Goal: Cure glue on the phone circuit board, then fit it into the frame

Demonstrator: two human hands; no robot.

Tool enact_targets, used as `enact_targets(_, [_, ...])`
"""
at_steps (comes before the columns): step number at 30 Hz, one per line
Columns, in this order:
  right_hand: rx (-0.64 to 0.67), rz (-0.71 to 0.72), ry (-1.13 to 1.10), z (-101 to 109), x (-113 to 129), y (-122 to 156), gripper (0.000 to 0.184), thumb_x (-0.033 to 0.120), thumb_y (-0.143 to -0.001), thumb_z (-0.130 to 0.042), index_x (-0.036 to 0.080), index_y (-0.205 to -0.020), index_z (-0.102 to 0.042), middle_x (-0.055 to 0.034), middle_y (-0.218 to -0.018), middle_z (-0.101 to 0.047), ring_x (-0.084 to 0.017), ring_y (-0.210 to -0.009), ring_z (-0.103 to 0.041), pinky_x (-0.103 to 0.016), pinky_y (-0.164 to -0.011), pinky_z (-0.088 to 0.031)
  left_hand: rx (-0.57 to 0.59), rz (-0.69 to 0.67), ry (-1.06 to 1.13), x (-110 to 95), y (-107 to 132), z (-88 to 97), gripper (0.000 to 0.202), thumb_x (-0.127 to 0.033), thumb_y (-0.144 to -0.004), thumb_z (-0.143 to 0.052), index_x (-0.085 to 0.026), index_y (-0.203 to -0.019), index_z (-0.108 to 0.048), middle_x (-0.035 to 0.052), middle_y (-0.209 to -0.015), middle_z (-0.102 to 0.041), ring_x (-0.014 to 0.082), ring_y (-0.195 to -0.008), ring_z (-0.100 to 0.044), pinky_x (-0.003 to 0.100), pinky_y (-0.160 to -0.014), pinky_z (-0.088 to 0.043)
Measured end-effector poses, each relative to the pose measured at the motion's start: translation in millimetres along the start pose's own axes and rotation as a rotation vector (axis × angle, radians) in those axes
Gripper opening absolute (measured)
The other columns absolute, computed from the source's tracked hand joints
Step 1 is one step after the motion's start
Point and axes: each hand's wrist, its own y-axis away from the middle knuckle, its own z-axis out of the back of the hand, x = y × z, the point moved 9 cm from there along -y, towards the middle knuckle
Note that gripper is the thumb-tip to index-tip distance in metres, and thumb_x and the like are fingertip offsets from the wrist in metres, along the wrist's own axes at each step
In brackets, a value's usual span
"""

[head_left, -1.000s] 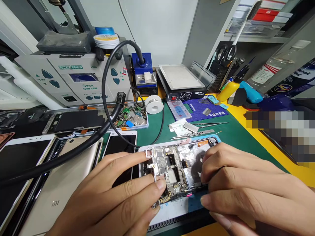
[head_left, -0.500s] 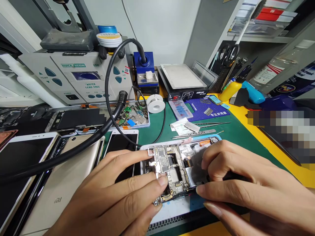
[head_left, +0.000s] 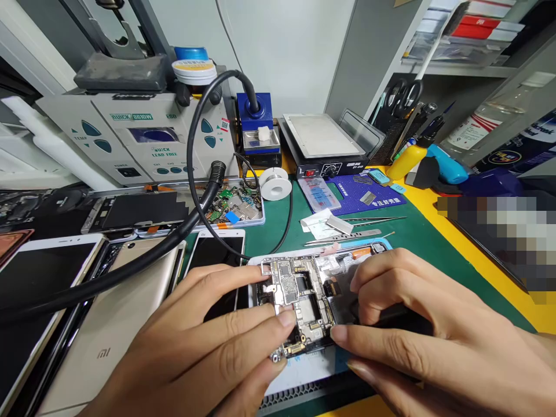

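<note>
An opened smartphone (head_left: 343, 295), its circuit board (head_left: 289, 286) exposed, lies on a white and blue pad (head_left: 304, 373). Against the phone's left end is my left hand (head_left: 208, 336), fingers stretched over the board and thumb below at the near edge, holding it. My right hand (head_left: 417, 313) grips the other half with curled fingers over the inside and the thumb at the near edge beside the board. Most of that half is hidden under the right fingers. Just beyond the phone are metal tweezers (head_left: 343, 237) and a white paper scrap (head_left: 319, 223).
A hot-air station (head_left: 152, 153) stands back left, its thick black hose (head_left: 130, 272) crossing over several phones. Behind are a solder spool (head_left: 275, 185), a parts tray (head_left: 243, 211) and a heating plate (head_left: 324, 136). A yellow bottle (head_left: 403, 162) stands right.
My right hand has slid left along the phone, its thumb now closer to the circuit board. My left hand stays in place.
</note>
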Motion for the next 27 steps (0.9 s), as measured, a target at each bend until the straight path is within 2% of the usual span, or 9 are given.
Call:
enact_targets(4, [0.056, 0.096, 0.004, -1.2, 7.1, -0.3, 0.018, 0.01, -0.085, -0.067, 0.015, -0.1, -0.076, -0.0103, -0.088, -0.063, -0.022, -0.091, -0.06, -0.036, -0.076, -0.054, 0.077, -0.058, -0.019, -0.4, 1.7, -0.9, 0.033, -0.012, -0.09, -0.054, -0.025, -0.12, -0.061, -0.0067, -0.109, -0.076, 0.0133, -0.128, -0.051, 0.027, -0.111, -0.04])
enact_targets(7, [0.055, 0.129, -0.016, 1.3, 5.4, -2.9, 0.019, 0.01, -0.084, -0.067, 0.015, -0.1, -0.076, -0.0106, -0.088, -0.063, -0.022, -0.09, -0.059, -0.037, -0.076, -0.054, 0.09, -0.085, -0.024, -0.5, 4.4, -0.7, 0.037, -0.011, -0.088, -0.058, -0.024, -0.123, -0.06, -0.0073, -0.114, -0.074, 0.0128, -0.131, -0.048, 0.026, -0.113, -0.038])
enact_targets(13, [0.008, 0.165, -0.009, 7.2, 11.0, -6.3, 0.027, 0.002, -0.079, -0.066, 0.014, -0.102, -0.075, -0.0105, -0.089, -0.063, -0.021, -0.09, -0.06, -0.035, -0.077, -0.056, -0.029, -0.093, 0.021, -3.3, 4.3, 8.5, 0.033, -0.009, -0.089, -0.058, -0.021, -0.12, -0.063, -0.0032, -0.111, -0.075, 0.0152, -0.128, -0.051, 0.028, -0.105, -0.048])
enact_targets(18, [-0.106, 0.165, -0.002, 17.8, 14.8, -7.8, 0.023, 0.0, -0.075, -0.068, 0.015, -0.092, -0.074, -0.0087, -0.084, -0.064, -0.02, -0.085, -0.06, -0.035, -0.075, -0.057, -0.11, -0.1, 0.053, -2.6, 6.2, 17.0, 0.044, -0.002, -0.081, -0.064, -0.02, -0.121, -0.063, -0.0012, -0.104, -0.077, 0.0196, -0.123, -0.056, 0.034, -0.098, -0.052])
enact_targets(22, [-0.137, 0.256, 0.038, 19.2, 18.5, -8.8, 0.023, 0.006, -0.075, -0.074, 0.015, -0.096, -0.074, -0.0085, -0.086, -0.067, -0.02, -0.087, -0.061, -0.036, -0.077, -0.057, -0.142, -0.113, 0.056, -4.6, 2.5, 20.4, 0.043, -0.003, -0.08, -0.066, -0.021, -0.12, -0.065, -0.0003, -0.101, -0.077, 0.0214, -0.116, -0.061, 0.035, -0.092, -0.055])
enact_targets(27, [-0.138, 0.296, 0.108, 19.3, 20.5, -7.6, 0.024, 0.004, -0.075, -0.074, 0.013, -0.098, -0.074, -0.01, -0.089, -0.069, -0.021, -0.089, -0.063, -0.036, -0.078, -0.057, -0.118, -0.097, 0.042, -9.3, -6.4, 21.7, 0.037, -0.002, -0.084, -0.062, -0.018, -0.117, -0.067, 0.0016, -0.105, -0.077, 0.0195, -0.117, -0.06, 0.032, -0.095, -0.055])
